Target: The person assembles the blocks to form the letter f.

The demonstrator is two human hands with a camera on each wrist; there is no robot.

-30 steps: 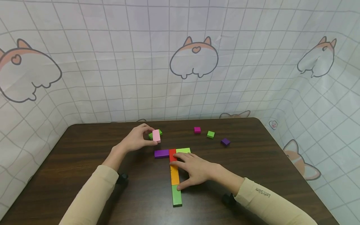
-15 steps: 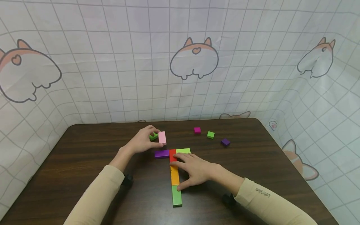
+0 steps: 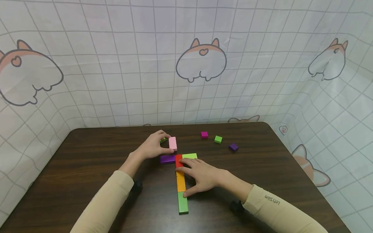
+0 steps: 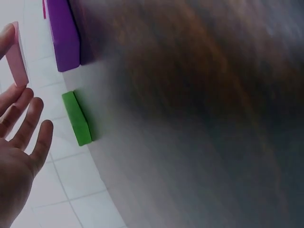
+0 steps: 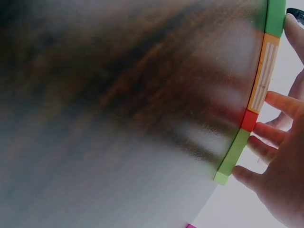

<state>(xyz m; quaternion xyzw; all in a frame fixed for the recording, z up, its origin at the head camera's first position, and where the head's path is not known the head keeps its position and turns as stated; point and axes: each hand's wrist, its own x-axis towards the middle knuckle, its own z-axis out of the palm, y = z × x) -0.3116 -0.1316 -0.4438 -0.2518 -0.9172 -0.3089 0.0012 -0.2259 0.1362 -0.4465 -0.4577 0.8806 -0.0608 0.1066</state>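
Pink block: a pale pink rectangular block (image 3: 173, 143), material unclear, raised above the table just beyond the red block's far end.
Left hand: the left hand (image 3: 154, 146) pinches it between thumb and fingertips.
Right hand: the right hand (image 3: 204, 176) lies with fingers spread, touching the row, its thumb at the green block.
Row: red block (image 3: 178, 157), orange oblong block (image 3: 181, 183) and green oblong block (image 3: 183, 204), end to end.
Crosspieces: purple oblong block (image 3: 167, 159) left of the red one, lime-green oblong block (image 3: 189, 155) right.
Behind left hand: bright green block (image 4: 77, 118), partly hidden in the head view.
Far side: small magenta block (image 3: 204, 134), small green block (image 3: 218, 139), small dark purple block (image 3: 233, 147), spaced apart.
Surface: dark brown wood-grain table (image 3: 73, 168).
Backdrop: white grid-patterned cloth (image 3: 116, 81) with corgi drawings.
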